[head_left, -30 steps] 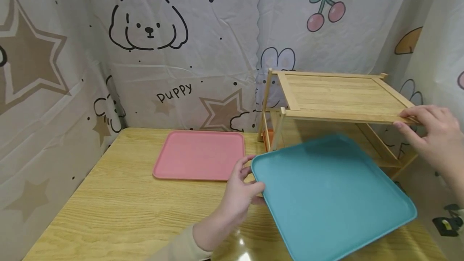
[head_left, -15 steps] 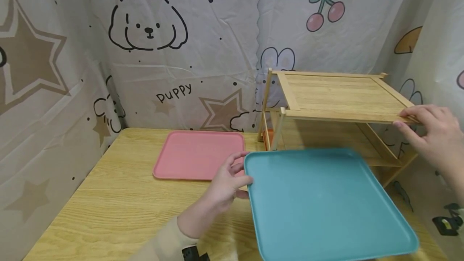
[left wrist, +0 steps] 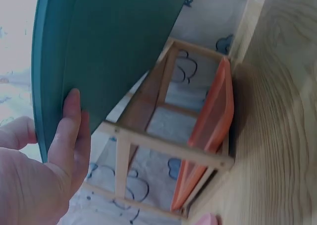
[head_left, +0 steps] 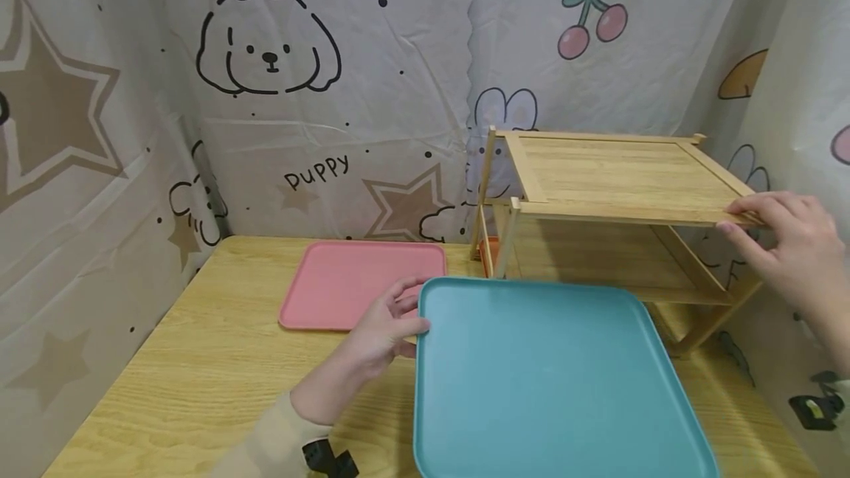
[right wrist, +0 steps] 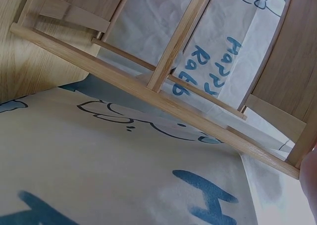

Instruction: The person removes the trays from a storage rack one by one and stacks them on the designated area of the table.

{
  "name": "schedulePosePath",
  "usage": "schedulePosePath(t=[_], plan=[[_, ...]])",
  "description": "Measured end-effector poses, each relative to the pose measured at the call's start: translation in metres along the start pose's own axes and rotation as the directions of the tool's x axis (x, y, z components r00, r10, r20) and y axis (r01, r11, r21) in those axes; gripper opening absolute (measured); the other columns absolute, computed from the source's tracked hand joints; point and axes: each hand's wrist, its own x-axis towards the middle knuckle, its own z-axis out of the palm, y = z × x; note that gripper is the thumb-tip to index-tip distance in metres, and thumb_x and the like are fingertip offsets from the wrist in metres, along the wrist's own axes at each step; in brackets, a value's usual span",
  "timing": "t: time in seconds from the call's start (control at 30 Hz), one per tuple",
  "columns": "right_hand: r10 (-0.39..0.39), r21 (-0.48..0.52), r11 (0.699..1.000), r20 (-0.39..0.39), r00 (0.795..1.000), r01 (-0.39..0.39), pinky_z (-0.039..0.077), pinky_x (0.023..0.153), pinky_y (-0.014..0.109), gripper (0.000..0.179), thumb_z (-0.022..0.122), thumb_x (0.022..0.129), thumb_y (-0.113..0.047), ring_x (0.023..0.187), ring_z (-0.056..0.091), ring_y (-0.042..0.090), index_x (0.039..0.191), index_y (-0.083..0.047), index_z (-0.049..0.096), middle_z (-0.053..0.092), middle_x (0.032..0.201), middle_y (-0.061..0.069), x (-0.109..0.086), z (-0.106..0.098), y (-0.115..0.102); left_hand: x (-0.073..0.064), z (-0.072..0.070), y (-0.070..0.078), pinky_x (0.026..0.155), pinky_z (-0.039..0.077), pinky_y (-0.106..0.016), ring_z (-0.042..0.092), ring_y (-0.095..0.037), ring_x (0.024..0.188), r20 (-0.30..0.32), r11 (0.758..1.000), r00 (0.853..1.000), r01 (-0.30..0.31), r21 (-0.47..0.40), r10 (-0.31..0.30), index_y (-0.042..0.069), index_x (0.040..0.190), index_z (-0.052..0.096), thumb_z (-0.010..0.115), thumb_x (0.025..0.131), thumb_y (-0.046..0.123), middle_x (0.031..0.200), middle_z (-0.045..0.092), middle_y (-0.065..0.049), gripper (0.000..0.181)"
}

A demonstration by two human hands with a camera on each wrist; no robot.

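My left hand [head_left: 381, 334] pinches the left rim of a teal rectangular tray [head_left: 551, 382], thumb on top and fingers underneath. The tray is held raised over the table in front of a two-tier wooden rack [head_left: 617, 175]. At the rack's front right top corner, my right hand [head_left: 790, 246] grips the edge between thumb and fingers. In the left wrist view, an orange tray [left wrist: 210, 131] sits low inside the rack, and the teal tray's underside shows. The right wrist view catches the rack's side bars and part of a finger [right wrist: 310, 178].
A pink tray [head_left: 345, 282] lies flat on the wooden table [head_left: 199, 382], left of the rack near the back edge. Printed cloth [head_left: 398, 94] hangs behind and on both sides, close to the rack's right side.
My left hand has moved left with the teal tray, which has turned squarer to the front and come away from the rack. The right hand keeps its grip on the rack's corner.
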Motion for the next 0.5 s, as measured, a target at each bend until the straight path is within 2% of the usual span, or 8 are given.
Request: schedulePosePath(t=[0.1,0.3,0.5], plan=[[-0.016,0.007,1.0,-0.009,1.0,0.016,0.025,0.086,0.06,0.043,0.056,0.093,-0.042,0.106,0.04,0.045,0.102,-0.001,0.06,0.054,0.11,0.024,0.0,0.001,0.0,-0.003,-0.011,0.001,0.062,0.057,-0.039,0.065,-0.02,0.084,0.008,1.0,1.0,0.005,0.013,-0.005,0.013,0.139,0.035,0.056,0.082,-0.009,0.12,0.055,-0.013,0.065],[-0.044,0.006,0.999,-0.035,0.998,0.044,0.026,0.085,0.059,0.046,0.055,0.092,-0.045,0.104,0.041,0.045,0.101,0.0,0.06,0.055,0.109,0.024,0.0,0.001,0.001,-0.009,-0.033,0.005,0.062,0.057,-0.038,0.065,-0.019,0.085,0.053,0.999,0.999,0.005,0.042,-0.007,0.009,0.143,0.029,0.057,0.083,-0.007,0.119,0.056,-0.01,0.067],[-0.022,0.0,1.0,-0.02,1.0,0.022,0.025,0.087,0.059,0.044,0.056,0.092,-0.044,0.106,0.04,0.045,0.101,-0.001,0.06,0.055,0.11,0.023,0.0,0.001,0.001,-0.015,-0.057,0.01,0.064,0.057,-0.04,0.065,-0.02,0.09,0.089,0.998,0.996,0.001,0.067,-0.007,0.009,0.142,0.029,0.057,0.085,-0.006,0.123,0.055,-0.011,0.065]])
